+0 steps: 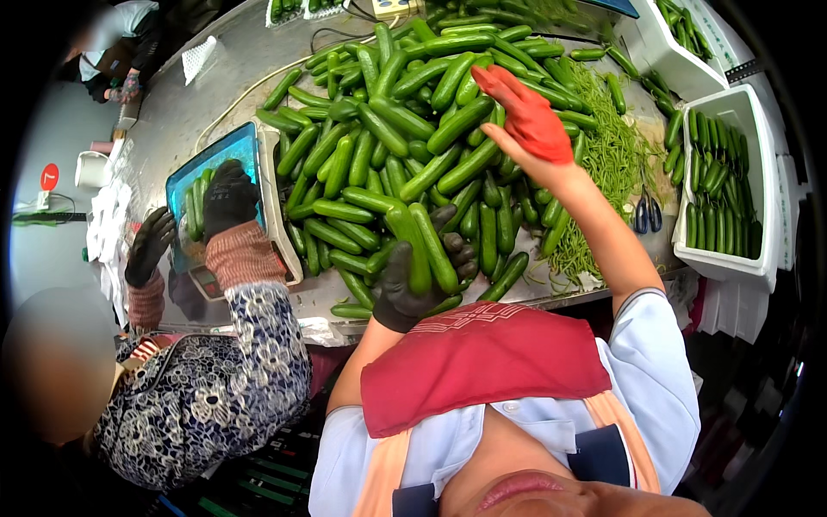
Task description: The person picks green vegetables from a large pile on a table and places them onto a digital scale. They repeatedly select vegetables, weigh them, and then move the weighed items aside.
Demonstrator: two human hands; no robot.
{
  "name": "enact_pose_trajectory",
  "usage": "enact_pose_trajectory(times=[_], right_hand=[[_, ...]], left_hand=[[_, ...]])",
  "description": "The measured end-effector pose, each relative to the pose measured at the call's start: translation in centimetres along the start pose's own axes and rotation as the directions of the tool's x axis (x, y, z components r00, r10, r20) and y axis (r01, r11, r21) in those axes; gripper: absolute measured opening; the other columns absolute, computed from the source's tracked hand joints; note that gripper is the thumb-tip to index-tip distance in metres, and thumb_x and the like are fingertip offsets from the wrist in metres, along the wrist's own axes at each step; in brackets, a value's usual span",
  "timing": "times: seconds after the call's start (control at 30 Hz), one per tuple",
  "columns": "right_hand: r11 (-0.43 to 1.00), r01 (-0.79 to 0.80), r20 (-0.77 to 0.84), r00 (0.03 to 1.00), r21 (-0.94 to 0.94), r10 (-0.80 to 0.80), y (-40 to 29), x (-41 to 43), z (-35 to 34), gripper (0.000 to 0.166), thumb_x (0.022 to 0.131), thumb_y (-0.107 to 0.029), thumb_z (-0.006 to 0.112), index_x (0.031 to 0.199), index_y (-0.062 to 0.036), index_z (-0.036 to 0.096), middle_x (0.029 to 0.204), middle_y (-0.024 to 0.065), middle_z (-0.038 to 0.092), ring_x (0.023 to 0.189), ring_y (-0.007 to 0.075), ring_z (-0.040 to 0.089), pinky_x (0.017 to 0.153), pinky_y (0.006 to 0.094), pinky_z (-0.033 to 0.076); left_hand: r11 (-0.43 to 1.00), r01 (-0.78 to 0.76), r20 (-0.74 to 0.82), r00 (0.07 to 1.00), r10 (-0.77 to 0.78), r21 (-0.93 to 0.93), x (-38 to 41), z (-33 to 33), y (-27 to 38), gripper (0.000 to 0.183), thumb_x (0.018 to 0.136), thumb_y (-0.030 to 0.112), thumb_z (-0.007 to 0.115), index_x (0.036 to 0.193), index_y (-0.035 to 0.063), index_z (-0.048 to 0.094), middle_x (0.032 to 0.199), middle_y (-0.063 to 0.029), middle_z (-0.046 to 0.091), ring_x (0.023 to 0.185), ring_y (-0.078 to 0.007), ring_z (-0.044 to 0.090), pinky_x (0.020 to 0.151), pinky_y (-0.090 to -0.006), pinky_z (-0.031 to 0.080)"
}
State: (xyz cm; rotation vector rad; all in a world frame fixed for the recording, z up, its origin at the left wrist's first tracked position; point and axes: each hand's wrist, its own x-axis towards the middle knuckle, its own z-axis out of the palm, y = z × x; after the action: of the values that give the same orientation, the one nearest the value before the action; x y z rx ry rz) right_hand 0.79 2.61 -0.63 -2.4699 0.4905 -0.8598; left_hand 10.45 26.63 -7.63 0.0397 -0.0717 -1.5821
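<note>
My left hand (410,294), in a black glove, cradles several cucumbers (417,249) upright against its palm near the table's front edge. Its fingers curl around their right side. My right hand (526,119) wears a red glove that leaves the thumb bare. It reaches over the upper right of a large heap of cucumbers (381,129), fingers extended and thumb apart. I see nothing in its grasp; whether its fingertips touch the heap cannot be told.
A co-worker's black-gloved hand (229,197) rests on cucumbers on a scale with a blue tray (249,145). Right lie green beans (597,155), scissors (647,213) and a white foam box (765,265) of cucumbers. Another person (123,52) stands far left.
</note>
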Motion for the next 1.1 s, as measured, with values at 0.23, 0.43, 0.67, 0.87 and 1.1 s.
enact_pose_trajectory(times=[0.23,0.43,0.67,0.87,1.1], right_hand=[[0.963,-0.271,0.215,0.94,0.007,0.263,3.4,-3.1,1.2,0.05,0.086,-0.02,0.064,0.131,-0.0029,0.05,0.111,0.0153,0.06,0.097,0.0282,0.058,0.087,0.0328,0.045],[0.963,-0.015,0.189,0.981,0.268,-0.037,-5.6,-9.6,2.6,0.049,0.083,-0.029,0.067,0.123,-0.0027,0.056,0.091,0.0151,0.063,0.076,0.0295,0.062,0.069,0.0361,0.049],[0.944,0.301,0.259,0.93,-0.137,-0.259,-1.0,-4.3,1.5,0.055,0.071,-0.014,0.07,0.124,-0.0099,0.058,0.1,0.0036,0.067,0.085,0.0214,0.063,0.07,0.0329,0.048],[0.684,0.639,0.407,0.763,-0.352,-0.503,3.0,-2.7,4.2,0.05,0.081,-0.014,0.049,0.13,-0.0124,0.052,0.112,0.0012,0.062,0.094,0.0171,0.06,0.072,0.0326,0.045],[0.792,-0.366,0.549,0.835,0.489,0.047,-3.8,-5.2,3.1,0.049,0.082,-0.017,0.068,0.126,-0.0008,0.054,0.114,0.0178,0.061,0.094,0.02,0.061,0.078,0.0306,0.047]], left_hand=[[0.999,-0.033,-0.237,0.971,0.042,0.041,-0.8,1.1,-0.2,0.075,0.088,0.032,0.061,0.147,0.0103,0.02,0.127,-0.0122,0.052,0.121,-0.0284,0.047,0.104,-0.0456,0.038],[0.996,-0.06,-0.244,0.967,0.073,0.06,0.2,0.6,-0.5,0.072,0.088,0.029,0.061,0.146,0.0128,0.022,0.133,-0.0116,0.047,0.124,-0.0269,0.046,0.106,-0.0468,0.035],[0.991,-0.068,-0.05,0.996,0.074,0.114,-0.5,-0.9,-0.4,0.08,0.084,0.039,0.066,0.146,0.0118,0.023,0.11,-0.0058,0.057,0.102,-0.023,0.052,0.097,-0.0408,0.04],[0.974,-0.111,-0.154,0.978,0.142,0.199,-2.0,0.0,0.5,0.077,0.085,0.037,0.065,0.142,0.0022,0.026,0.119,-0.0113,0.056,0.115,-0.0283,0.053,0.101,-0.0434,0.042],[0.902,-0.212,-0.162,0.943,0.289,0.376,-2.6,-0.2,-0.2,0.065,0.084,0.018,0.063,0.138,0.0023,0.032,0.13,-0.0144,0.05,0.123,-0.0297,0.048,0.104,-0.0442,0.04]])
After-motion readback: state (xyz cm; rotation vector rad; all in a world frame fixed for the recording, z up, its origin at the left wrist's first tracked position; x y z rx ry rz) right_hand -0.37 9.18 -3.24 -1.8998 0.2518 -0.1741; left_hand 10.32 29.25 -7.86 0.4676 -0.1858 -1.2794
